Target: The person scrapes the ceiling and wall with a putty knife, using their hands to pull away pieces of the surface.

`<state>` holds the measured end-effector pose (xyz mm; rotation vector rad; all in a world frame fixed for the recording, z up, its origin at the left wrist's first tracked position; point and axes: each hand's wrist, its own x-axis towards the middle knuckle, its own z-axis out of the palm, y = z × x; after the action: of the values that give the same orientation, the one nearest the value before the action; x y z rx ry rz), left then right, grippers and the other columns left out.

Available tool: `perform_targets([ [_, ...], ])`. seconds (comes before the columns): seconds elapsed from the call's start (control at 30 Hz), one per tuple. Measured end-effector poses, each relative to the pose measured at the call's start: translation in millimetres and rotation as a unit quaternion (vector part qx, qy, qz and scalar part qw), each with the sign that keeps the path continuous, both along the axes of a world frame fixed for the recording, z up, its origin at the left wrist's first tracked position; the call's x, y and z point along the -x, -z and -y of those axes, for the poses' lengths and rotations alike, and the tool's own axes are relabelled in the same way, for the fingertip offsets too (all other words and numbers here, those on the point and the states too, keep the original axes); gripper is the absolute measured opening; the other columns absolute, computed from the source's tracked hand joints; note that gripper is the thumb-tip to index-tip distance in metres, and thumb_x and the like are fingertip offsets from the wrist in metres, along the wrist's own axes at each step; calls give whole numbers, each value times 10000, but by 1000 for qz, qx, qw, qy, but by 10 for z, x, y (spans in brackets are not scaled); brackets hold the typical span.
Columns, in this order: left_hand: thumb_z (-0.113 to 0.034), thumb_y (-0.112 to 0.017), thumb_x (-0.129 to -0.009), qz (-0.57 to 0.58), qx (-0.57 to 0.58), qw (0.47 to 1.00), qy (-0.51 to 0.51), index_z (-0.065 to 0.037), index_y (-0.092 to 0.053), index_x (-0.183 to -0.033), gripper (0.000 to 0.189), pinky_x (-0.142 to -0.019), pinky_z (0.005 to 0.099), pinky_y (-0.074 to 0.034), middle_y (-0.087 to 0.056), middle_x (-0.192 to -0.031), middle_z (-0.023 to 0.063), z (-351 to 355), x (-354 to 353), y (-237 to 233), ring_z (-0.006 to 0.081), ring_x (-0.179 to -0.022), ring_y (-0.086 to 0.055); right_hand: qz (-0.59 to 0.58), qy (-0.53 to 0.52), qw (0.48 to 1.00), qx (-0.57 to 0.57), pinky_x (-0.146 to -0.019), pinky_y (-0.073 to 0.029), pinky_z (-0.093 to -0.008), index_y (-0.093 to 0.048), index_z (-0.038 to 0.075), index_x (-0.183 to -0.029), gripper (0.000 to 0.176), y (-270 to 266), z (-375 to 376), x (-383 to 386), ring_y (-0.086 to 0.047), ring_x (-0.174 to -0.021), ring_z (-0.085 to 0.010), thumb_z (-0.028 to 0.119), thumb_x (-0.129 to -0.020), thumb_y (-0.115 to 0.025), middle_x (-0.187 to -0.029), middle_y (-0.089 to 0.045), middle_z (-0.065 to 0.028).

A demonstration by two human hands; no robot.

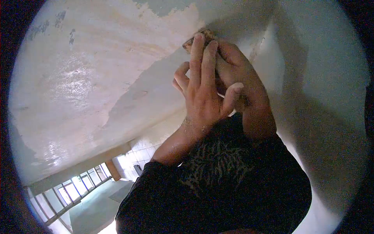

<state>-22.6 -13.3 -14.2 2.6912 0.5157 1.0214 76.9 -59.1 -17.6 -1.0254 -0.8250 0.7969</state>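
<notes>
My left hand (203, 91) is raised with its back toward me. Its index and middle fingers stretch up and lie against a small, plaster-smeared scraper (203, 35); its thumb stands apart and the other fingers are bent. Behind it, my right hand (233, 64) is closed round what appears to be the scraper's handle, which is mostly hidden. The scraper's front edge meets the plastered surface (156, 43) at the border of a lighter, pinkish coat. That coat glistens in places on the left, while grey areas show beyond its ragged edges.
A shadowed grey wall (331, 78) rises on the right, meeting the plastered surface along a corner. At lower left are a barred window (74, 191), light tiles (138, 154) and a pale greenish floor (91, 208). My dark shirt (218, 183) fills the lower middle.
</notes>
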Motion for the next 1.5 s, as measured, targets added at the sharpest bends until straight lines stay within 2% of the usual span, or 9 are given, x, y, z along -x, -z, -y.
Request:
perform_targets([
  [0.1,-500,-560,-747,7,-1,1000,8,-54,-426,-1331,747,-929,422,-282,-316,-1449,143,-11,16,-4,327,-1036,-407,16,17,996,-92,-901,-444,-324,-534,29,-1161,345,67,-64,23,-575,-1027,-238,237,-887,-558,-1107,-601,-131],
  [0.17,-492,-564,-745,3,-6,1000,7,-55,-431,-1327,740,-932,423,-284,-312,-1453,139,-6,8,10,325,-1032,-406,155,44,985,-55,-913,-440,-324,-537,26,-1157,361,68,-32,-54,-575,-1023,-235,260,-884,-565,-1116,-599,-130],
  [0.3,-499,-551,-771,-6,9,1000,16,-62,-430,-1332,720,-931,413,-275,-300,-1462,139,5,10,122,326,-1024,-405,130,57,989,-43,-909,-441,-326,-538,29,-1157,358,79,50,-44,-577,-1016,-231,262,-886,-563,-1108,-602,-126],
  [0.37,-517,-532,-789,-9,13,1000,5,-60,-428,-1334,719,-926,409,-271,-308,-1460,135,9,-1,161,320,-1021,-404,59,10,997,57,-896,-447,-338,-548,37,-1146,342,-4,70,-76,-587,-1004,-244,260,-887,-560,-1097,-610,-124],
  [0.87,-550,-543,-761,0,24,1000,2,-61,-459,-1313,742,-903,410,-284,-314,-1450,162,-75,-66,70,318,-1024,-416,182,22,983,30,-888,-454,-365,-551,33,-1138,306,-35,-79,-198,-597,-1011,-305,213,-892,-517,-1068,-620,-169],
  [1.1,-555,-546,-756,21,16,1000,3,-61,-452,-1314,751,-889,412,-293,-314,-1448,167,-122,-116,71,322,-1007,-432,191,20,981,15,-868,-471,-367,-550,36,-1138,297,-53,-125,-232,-613,-992,-315,203,-898,-501,-1079,-622,-172],
  [1.17,-553,-548,-758,25,38,999,4,-58,-448,-1314,751,-895,414,-293,-310,-1448,176,-111,-106,81,328,-1022,-435,169,-12,978,120,-872,-470,-367,-551,39,-1138,294,-74,-119,-232,-608,-997,-326,203,-899,-499,-1084,-621,-168],
  [1.37,-539,-554,-763,31,21,999,17,-50,-434,-1320,751,-912,418,-291,-307,-1447,183,-172,-100,106,340,-1062,-439,172,22,985,16,-870,-471,-385,-546,64,-1151,291,71,-204,-178,-603,-1000,-343,202,-899,-498,-1084,-623,-156],
  [1.5,-540,-565,-756,26,14,1000,9,-52,-430,-1323,760,-913,427,-291,-313,-1444,181,-149,-79,116,341,-1069,-434,187,41,981,34,-876,-467,-381,-545,72,-1160,297,-16,-158,-159,-603,-1005,-337,212,-903,-493,-1084,-625,-145],
])
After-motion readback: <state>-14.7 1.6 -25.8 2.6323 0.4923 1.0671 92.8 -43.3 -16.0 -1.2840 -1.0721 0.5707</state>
